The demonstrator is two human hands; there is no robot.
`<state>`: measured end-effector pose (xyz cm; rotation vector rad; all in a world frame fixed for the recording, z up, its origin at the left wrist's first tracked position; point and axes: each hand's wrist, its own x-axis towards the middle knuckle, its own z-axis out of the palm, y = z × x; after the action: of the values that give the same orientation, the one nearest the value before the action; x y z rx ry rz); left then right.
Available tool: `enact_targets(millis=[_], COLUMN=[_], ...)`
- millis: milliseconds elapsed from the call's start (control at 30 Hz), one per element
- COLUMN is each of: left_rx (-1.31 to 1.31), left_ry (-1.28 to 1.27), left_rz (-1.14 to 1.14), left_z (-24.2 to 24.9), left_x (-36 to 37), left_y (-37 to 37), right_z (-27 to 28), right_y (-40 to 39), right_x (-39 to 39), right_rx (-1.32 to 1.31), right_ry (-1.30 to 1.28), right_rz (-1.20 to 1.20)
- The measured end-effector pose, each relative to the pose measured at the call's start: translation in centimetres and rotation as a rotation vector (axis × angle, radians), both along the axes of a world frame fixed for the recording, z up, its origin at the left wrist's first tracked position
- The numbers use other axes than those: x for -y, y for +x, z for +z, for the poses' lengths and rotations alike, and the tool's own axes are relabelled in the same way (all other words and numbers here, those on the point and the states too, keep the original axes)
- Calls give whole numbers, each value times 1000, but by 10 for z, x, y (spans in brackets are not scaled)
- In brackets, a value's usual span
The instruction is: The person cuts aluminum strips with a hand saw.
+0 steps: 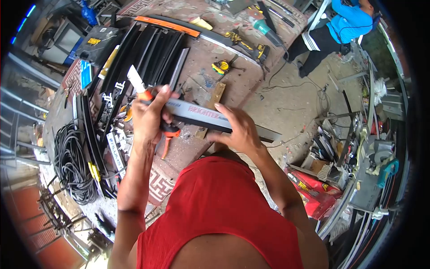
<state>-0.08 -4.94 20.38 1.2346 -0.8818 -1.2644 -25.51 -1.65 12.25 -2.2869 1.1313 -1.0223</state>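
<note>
A silver metal profile (pixel 197 112) with red "BRIGHTER" lettering lies crosswise in front of my body, its lower side dark. My right hand (pixel 242 130) is closed around it, thumb on top and fingers below. At the profile's left end, my left hand (pixel 150 112) is closed around an orange-handled knife (pixel 136 81), its pale blade pointing up and away. Fingers of the left hand overlap the profile's end. Just below that hand shows an orange-and-black tool handle (pixel 170 133), partly covered. A wooden strip (pixel 217 94) is under the profile on the patterned work table (pixel 197 58).
Black profiles (pixel 156 54) are stacked at the table's far left, near a black tool case (pixel 96 45). A tape measure (pixel 221 67), a yellow drill (pixel 244 45) and an angle grinder (pixel 267 32) lie beyond. Coiled black cord (pixel 74 161) is left. A person (pixel 347 29) sits far right.
</note>
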Motion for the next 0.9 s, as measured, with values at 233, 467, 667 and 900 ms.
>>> enact_targets(millis=[233,467,667,900], left_rx=[240,446,472,453], left_ry=[-451,-1005,-732,-760], left_rz=[-380,-142,-241,-238], left_z=[151,163,135,56], left_x=[31,67,80,96], left_y=[-19,-65,-73,-92], right_z=[65,72,36,43], right_y=[7,37,31,30], right_x=[55,89,109,117], right_rx=[400,871,938,894], right_ry=[276,265,216,99], right_rz=[127,435,201,-118])
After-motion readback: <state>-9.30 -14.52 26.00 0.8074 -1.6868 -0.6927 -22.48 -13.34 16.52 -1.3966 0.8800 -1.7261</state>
